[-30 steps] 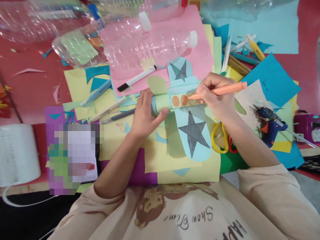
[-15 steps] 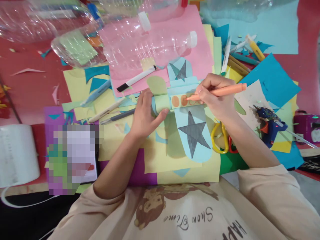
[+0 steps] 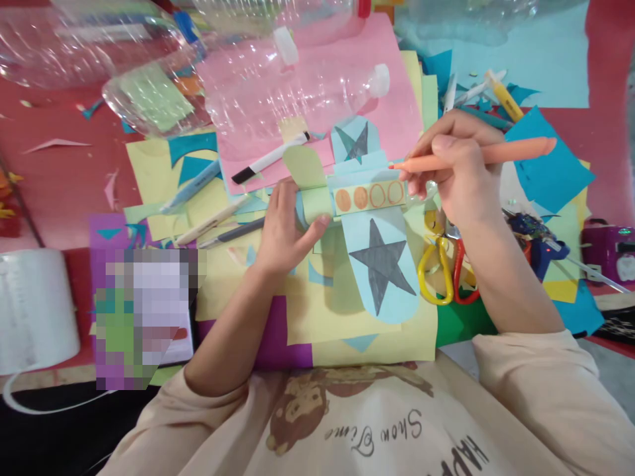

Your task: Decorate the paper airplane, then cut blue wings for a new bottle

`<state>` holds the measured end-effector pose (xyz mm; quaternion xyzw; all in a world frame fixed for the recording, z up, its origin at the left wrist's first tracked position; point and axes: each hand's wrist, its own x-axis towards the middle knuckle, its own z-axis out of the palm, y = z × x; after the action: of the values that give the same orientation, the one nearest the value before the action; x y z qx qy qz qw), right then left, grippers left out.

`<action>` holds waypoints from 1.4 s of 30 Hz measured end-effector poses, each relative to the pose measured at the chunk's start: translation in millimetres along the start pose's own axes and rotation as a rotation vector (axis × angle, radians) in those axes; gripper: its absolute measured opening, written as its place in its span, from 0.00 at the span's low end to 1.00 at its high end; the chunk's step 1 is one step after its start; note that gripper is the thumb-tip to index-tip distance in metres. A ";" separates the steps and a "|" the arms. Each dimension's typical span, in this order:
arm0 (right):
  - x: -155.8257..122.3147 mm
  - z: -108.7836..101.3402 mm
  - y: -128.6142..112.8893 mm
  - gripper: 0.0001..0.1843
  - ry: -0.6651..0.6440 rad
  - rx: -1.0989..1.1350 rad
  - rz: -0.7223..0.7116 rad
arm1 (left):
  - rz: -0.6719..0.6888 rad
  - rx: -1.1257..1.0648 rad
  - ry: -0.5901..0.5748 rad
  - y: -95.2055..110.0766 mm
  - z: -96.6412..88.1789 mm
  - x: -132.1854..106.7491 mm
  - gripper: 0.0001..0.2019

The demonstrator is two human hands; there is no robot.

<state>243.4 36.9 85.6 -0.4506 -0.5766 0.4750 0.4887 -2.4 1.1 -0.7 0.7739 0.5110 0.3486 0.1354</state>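
1. Two bare hands work on a paper plane [image 3: 370, 225] lying mid-table [image 3: 59, 178] among paper scraps.
2. Left hand [image 3: 285, 228] is closed around the plane's rolled green body, pinning it down.
3. Right hand [image 3: 454, 175] pinches an orange marker [image 3: 520, 151]. Its long axis is nearly level and its tip points left, just above the right end of the strip of circles [image 3: 370, 196].
4. Right hand is the nearer to that strip; scissors [image 3: 439, 271] lie beside it.

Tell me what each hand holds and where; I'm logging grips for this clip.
The right hand pinches the orange marker on its barrel near the tip. The left hand grips the paper plane by the left end of its green rolled body.
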 end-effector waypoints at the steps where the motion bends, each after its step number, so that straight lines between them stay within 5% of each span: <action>1: -1.2 -0.1 -1.9 0.16 -0.005 -0.041 -0.013 | 0.001 0.000 0.008 -0.3 -0.1 0.0 0.22; 18: -11.9 14.8 12.4 0.20 -0.005 -0.344 -0.093 | -0.019 -0.038 0.005 -0.7 0.1 -0.2 0.22; 42: -11.7 13.5 2.2 0.21 -0.139 -0.344 -0.052 | 0.007 0.008 0.044 -4.1 2.3 -2.2 0.22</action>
<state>231.5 24.2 80.9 -0.4784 -0.6931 0.3865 0.3759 -4.2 1.3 -5.6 0.7683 0.5126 0.3639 0.1202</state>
